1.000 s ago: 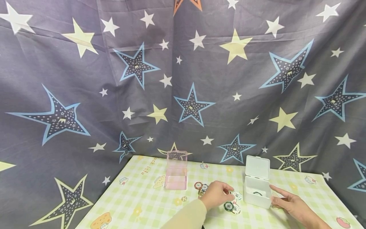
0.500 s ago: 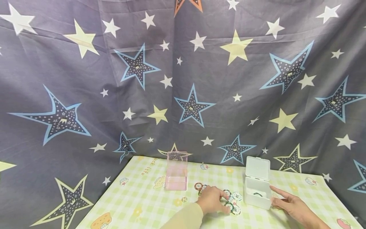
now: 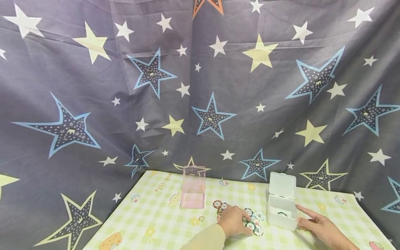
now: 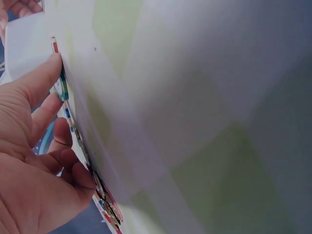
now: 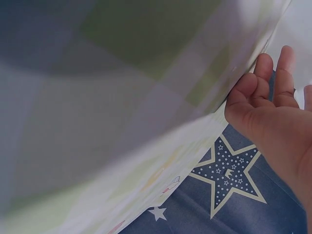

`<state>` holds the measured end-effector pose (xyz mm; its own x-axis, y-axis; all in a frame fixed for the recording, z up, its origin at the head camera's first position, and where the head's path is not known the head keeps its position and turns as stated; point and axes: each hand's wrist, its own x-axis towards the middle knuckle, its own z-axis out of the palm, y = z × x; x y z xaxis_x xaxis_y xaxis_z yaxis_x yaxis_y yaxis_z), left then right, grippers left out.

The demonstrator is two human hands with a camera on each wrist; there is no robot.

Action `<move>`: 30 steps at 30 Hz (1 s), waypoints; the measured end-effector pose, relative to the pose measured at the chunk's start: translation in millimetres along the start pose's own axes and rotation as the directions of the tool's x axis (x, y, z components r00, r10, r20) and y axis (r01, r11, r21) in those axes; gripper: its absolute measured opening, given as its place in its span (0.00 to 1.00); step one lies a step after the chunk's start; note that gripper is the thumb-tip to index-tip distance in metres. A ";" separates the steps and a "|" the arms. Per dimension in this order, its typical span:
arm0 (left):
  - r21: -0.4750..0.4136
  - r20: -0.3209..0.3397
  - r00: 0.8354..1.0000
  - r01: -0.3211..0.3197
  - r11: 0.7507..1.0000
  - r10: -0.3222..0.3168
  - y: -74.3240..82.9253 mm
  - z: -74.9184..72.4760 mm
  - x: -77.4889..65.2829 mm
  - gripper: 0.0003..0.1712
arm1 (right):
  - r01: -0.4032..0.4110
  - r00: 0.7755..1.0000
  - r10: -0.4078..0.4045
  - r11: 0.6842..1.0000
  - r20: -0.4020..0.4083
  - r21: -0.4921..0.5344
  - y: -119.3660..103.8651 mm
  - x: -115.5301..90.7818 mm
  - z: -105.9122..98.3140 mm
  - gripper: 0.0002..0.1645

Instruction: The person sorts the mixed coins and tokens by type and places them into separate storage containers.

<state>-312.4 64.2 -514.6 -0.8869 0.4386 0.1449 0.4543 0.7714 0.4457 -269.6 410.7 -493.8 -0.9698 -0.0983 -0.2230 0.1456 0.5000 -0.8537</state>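
Several poker chips lie loosely grouped on the table in front of a white lidded box, whose lid stands up. My left hand is over the chips, with thumb and index finger at opposite edges of a green poker chip flat on the cloth. The other fingers bend above more chips. Inside the white box one dark-rimmed chip shows. My right hand rests against the box's right side, fingers mostly straight; in the right wrist view the hand is beside the white wall.
A clear pink box with its lid raised stands left of the chips. Near it lies a small gold round piece. A red-rimmed chip lies behind the left hand. A starry curtain hangs behind the checked table cloth.
My left hand has drawn back from the right-hand chips and lowered, bringing thumb and index finger to the green poker chip. The right hand stays against the white box.
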 end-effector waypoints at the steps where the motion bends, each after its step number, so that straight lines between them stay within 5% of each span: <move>1: 0.013 -0.009 1.000 -0.004 1.000 0.004 -0.4 1.9 0.6 0.18 | -0.001 1.000 0.001 1.000 -0.001 -0.001 0.2 -0.1 0.1 0.46; 9: 0.004 -0.009 1.000 -0.012 1.000 0.012 1.2 1.9 1.9 0.19 | 0.006 1.000 -0.006 1.000 -0.001 0.011 0.5 -0.4 -0.2 0.46; 18: -0.183 0.023 1.000 -0.006 0.983 0.010 -0.3 6.0 4.4 0.20 | 0.014 1.000 -0.014 1.000 -0.006 0.006 2.9 1.1 -0.2 0.46; 30: -0.289 0.032 0.999 -0.005 0.957 0.015 -3.9 0.6 1.5 0.17 | 0.015 1.000 -0.015 1.000 0.020 0.020 4.4 2.1 -0.8 0.46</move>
<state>-315.5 62.1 -516.7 -0.8768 0.4648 0.1233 0.4153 0.6026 0.6815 -271.1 413.5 -497.7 -0.9679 -0.1230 -0.2191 0.1349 0.4811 -0.8662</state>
